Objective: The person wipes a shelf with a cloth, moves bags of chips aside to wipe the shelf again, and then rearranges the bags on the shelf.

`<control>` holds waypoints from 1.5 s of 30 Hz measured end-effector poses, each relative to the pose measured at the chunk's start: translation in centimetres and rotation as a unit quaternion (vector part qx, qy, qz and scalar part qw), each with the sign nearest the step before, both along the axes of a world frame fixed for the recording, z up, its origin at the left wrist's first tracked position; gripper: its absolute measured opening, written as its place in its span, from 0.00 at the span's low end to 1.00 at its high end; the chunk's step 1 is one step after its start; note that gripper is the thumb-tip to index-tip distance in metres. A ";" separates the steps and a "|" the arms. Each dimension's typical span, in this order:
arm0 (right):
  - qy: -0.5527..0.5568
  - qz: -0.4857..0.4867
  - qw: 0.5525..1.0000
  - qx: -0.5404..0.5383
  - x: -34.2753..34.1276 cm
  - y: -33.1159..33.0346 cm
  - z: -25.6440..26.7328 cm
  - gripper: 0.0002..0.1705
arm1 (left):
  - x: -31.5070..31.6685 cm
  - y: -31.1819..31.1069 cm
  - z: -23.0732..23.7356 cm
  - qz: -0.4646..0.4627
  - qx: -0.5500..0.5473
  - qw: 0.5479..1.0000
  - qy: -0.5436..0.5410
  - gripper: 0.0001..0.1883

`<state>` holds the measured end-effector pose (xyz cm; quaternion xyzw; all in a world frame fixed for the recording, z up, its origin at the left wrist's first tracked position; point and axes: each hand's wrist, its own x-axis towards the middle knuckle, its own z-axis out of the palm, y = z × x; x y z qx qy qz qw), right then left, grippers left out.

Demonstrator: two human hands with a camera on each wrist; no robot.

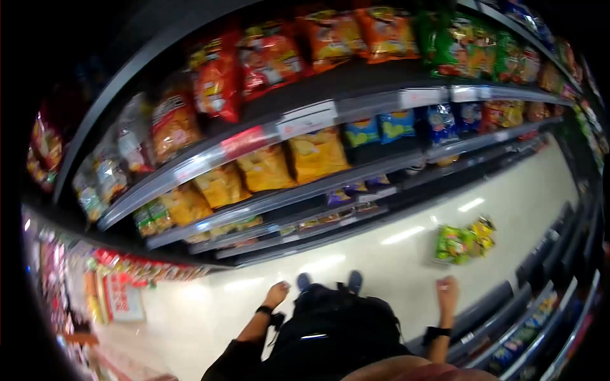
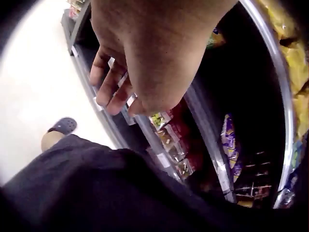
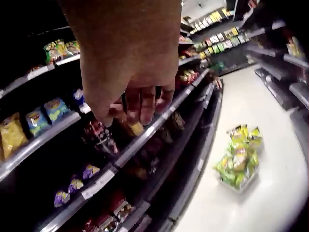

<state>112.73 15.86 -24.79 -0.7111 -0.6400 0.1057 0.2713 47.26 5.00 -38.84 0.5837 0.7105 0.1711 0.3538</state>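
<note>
On the pale floor (image 1: 387, 270) beyond the right hand (image 1: 447, 293), green-and-yellow snack bags (image 1: 465, 242) stretch lengthwise along the shelving (image 1: 375, 105), yellow end farthest; the left hand (image 1: 276, 294), like the right, hangs loosely curled, empty.

Dark shelving (image 1: 372, 106) flanks a pale, glossy floor (image 1: 521, 190) streaked with reflected light (image 1: 403, 235)

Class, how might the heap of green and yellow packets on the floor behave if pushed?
The packets would probably slide easily, since the floor looks smooth and shiny. They look like soft film pouches, so may crumple when squeezed. Heaped up, the top ones might topple.
</note>
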 end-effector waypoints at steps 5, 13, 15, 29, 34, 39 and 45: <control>-0.095 -0.050 0.988 0.109 15.6 9.7 19.5 0.20 | 3.3 3.8 4.6 0.015 -0.032 0.998 -0.060 0.12; -0.147 -0.148 0.970 0.126 22.5 13.0 23.4 0.20 | 0.7 -3.8 3.9 -0.006 -0.157 0.987 -0.023 0.16; -0.135 -0.144 0.973 0.116 21.6 12.0 21.1 0.20 | -0.2 -6.9 2.7 -0.014 -0.183 0.983 -0.027 0.16; 0.062 0.277 0.937 0.201 -12.8 15.6 36.5 0.19 | -0.1 -1.5 0.3 0.080 -0.158 0.973 -0.151 0.11; 0.020 0.401 0.870 0.287 -19.6 19.7 49.3 0.19 | -0.5 -0.7 -0.4 0.038 -0.133 0.984 -0.115 0.13; -0.015 0.446 0.840 0.309 -22.3 21.4 55.7 0.19 | -0.8 -2.9 -4.6 0.159 -0.198 0.948 -0.190 0.13; -0.056 0.473 0.822 0.311 -23.0 23.1 59.5 0.19 | -0.4 -1.1 -3.7 0.114 -0.190 0.963 -0.156 0.13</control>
